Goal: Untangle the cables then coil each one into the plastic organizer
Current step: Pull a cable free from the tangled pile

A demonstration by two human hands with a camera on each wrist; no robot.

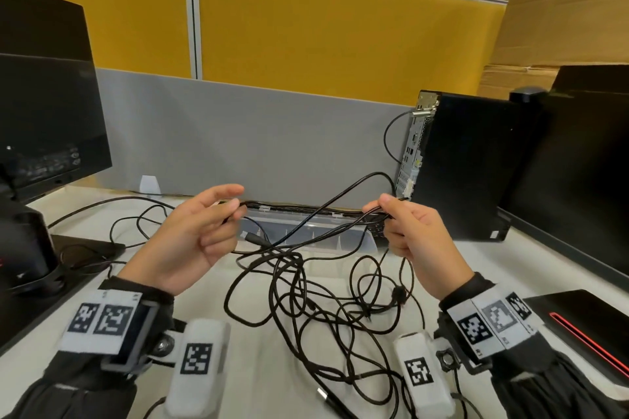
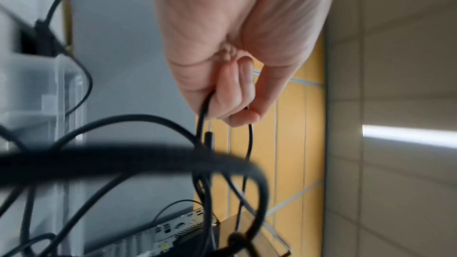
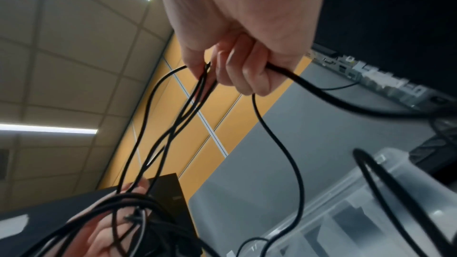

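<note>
We hold a stretch of the black cables (image 1: 306,235) taut above the white desk (image 1: 442,265), our left hand (image 1: 190,238) pinching strands between thumb and curled fingers and our right hand (image 1: 412,235) closed around several strands at once. The rest of the tangle lies in loose loops on the desk between our wrists. The clear plastic organizer (image 1: 354,238) sits just behind our hands against the grey partition (image 1: 255,133); it seems to hold no coil, though the cables cross in front of it.

Right hand (image 3: 237,32) grip on black cables (image 3: 173,124)
</note>
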